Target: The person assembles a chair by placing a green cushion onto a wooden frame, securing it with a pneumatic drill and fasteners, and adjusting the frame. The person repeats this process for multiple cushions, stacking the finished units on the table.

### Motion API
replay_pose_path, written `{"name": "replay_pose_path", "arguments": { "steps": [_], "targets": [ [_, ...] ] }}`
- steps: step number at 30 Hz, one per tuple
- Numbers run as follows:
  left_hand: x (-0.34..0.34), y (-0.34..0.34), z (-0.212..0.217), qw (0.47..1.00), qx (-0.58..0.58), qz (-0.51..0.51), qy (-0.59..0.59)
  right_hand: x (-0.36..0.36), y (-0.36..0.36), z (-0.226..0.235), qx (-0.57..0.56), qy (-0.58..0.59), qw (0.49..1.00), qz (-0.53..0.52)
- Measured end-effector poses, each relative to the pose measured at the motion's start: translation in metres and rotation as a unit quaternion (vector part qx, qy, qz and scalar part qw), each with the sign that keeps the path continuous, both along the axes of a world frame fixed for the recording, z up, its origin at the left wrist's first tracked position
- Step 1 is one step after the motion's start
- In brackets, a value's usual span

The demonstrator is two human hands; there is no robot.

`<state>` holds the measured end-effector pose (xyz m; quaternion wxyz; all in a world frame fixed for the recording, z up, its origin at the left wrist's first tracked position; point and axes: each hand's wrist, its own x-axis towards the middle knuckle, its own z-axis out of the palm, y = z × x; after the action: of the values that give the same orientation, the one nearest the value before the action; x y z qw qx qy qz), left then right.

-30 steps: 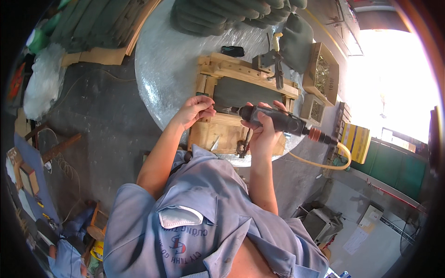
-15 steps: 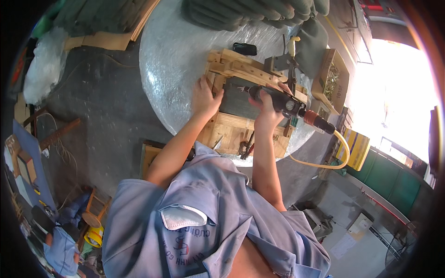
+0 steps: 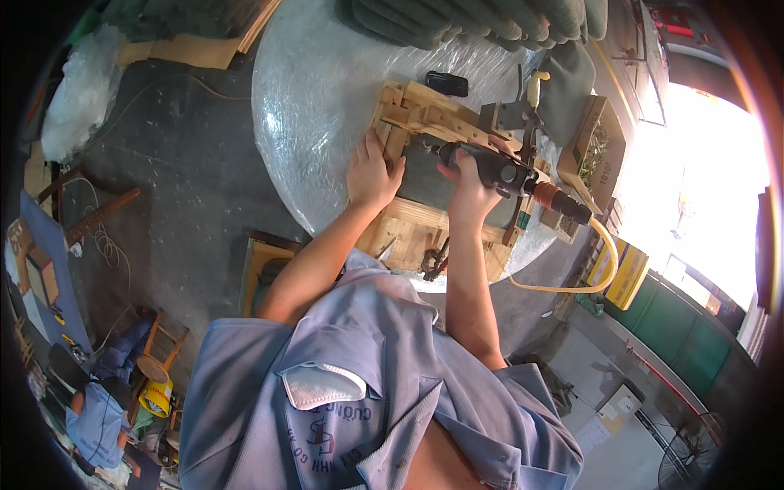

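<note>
My right hand (image 3: 471, 189) is wrapped round a black air drill (image 3: 508, 173), with its slim tip pointing left over a dark grey panel (image 3: 426, 178). A yellow air hose (image 3: 608, 260) runs from the drill's orange-and-black rear end. Around the panel is a pale wooden frame (image 3: 437, 114), lying on a round table. My left hand (image 3: 376, 173) lies against the frame's left side, fingers stretched and thumb apart. Exactly where the drill's tip meets anything is too small to tell.
The round table (image 3: 286, 98) is wrapped in clear film. Grey cushions (image 3: 474, 23) sit at its far edge, near a black case (image 3: 447, 82). A box of small metal pieces (image 3: 590, 153) stands right of the frame. At lower left is another person (image 3: 96, 420).
The whole view has shifted slightly, so table and frame appear a little farther right. Both hands keep their places at the frame, and the drill stays in my right hand.
</note>
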<state>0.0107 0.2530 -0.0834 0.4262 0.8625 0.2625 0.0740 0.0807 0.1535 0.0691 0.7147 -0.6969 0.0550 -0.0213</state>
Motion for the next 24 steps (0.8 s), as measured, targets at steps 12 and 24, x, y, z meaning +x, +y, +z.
{"name": "replay_pose_path", "arguments": {
  "steps": [12, 24],
  "targets": [
    [0.001, 0.001, 0.000, 1.000, -0.008, 0.001, 0.002, -0.004, 0.001, -0.001, 0.006, 0.001, 1.000, 0.005],
    [0.000, 0.001, 0.004, 1.000, -0.001, 0.004, 0.001, -0.011, 0.016, -0.005, -0.033, -0.011, 0.999, 0.008]
  ]
}}
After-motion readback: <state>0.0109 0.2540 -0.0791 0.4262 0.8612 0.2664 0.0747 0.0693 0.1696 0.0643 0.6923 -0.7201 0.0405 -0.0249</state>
